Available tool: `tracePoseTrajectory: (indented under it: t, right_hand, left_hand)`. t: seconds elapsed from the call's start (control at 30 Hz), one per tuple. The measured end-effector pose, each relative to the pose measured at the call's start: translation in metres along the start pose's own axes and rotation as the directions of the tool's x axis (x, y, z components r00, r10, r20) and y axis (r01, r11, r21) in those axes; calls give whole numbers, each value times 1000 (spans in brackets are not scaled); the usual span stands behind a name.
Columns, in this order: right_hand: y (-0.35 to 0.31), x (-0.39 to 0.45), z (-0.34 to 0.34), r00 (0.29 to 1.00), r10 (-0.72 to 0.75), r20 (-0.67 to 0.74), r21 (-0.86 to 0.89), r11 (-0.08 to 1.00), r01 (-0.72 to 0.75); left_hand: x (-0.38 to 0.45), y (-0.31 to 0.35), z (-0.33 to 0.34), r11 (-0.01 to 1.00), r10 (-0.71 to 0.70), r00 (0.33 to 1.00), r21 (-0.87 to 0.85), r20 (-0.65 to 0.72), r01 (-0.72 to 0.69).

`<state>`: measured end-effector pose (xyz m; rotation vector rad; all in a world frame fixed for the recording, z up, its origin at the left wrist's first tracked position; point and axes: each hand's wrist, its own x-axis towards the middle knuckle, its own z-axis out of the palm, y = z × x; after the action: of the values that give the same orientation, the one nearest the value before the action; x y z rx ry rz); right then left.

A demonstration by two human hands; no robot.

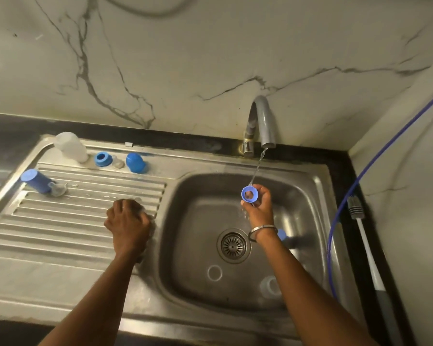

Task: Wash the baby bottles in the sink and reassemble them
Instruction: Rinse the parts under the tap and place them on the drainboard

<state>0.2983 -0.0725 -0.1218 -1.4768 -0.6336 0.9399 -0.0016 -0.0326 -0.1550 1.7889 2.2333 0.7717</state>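
Landmark: drain (233, 245), centre of the sink (308, 196) floor.

Nearest, just this side of the drain: a clear ring (214, 272) and a clear bottle part (270, 287) lying on the basin floor. A blue piece (281, 234) lies right of the drain, half hidden by the wrist.

Left of the drain, on the ribbed drainboard (60, 228) edge: left hand (128, 221), fingers curled over something clear; cannot tell what.

Beyond the drain: right hand (259, 204) pinches a blue collar (250, 194) under the stream from the tap (265, 121).

Far left of the drain: blue bottle (35, 181) on its side, white bottle (70, 146), blue ring (101, 159), blue cap (135, 163).

Right of the drain, on the desk: brush (365, 243), blue hose (360, 176).
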Motion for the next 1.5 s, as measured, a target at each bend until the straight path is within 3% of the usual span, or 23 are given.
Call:
tracePoseTrajectory:
  t: [0.17, 0.4, 0.57, 0.7, 1.07, 1.13, 1.3, 1.5]
  right_hand:
    - [4, -4, -5, 999, 8, 43, 3, 1000, -8]
    - [2, 3, -2, 998, 68, -14, 28, 997, -68]
    - [-3, 10, 5, 971, 229, 64, 312, 920, -237]
    - [-3, 10, 5, 960, 265, 90, 349, 895, -279]
    - [-4, 12, 4, 949, 310, 66, 213, 924, -316]
    - [-4, 11, 5, 962, 272, 17, 196, 943, -270]
    - [-3, 9, 3, 993, 84, -80, -105, 990, -92]
    - [-8, 15, 2, 998, 8, -63, -170, 985, -18]
  left_hand:
    - [0, 0, 0, 999, 26, 1000, -29, -12, -26]
    - [0, 0, 2, 1000, 0, 1000, -19, -7, -1]
    - [1, 0, 1, 1000, 3, 1000, -18, -10, -3]
    - [1, 1, 1, 1000, 0, 1000, -16, -12, 0]
    - [0, 2, 1, 1000, -3, 1000, -4, -18, 3]
    - [1, 2, 2, 1000, -4, 1000, -2, -19, 4]
    - [1, -1, 3, 1000, 5, 999, -10, -34, -5]
    - [0, -3, 5, 999, 26, 999, -30, -45, -28]
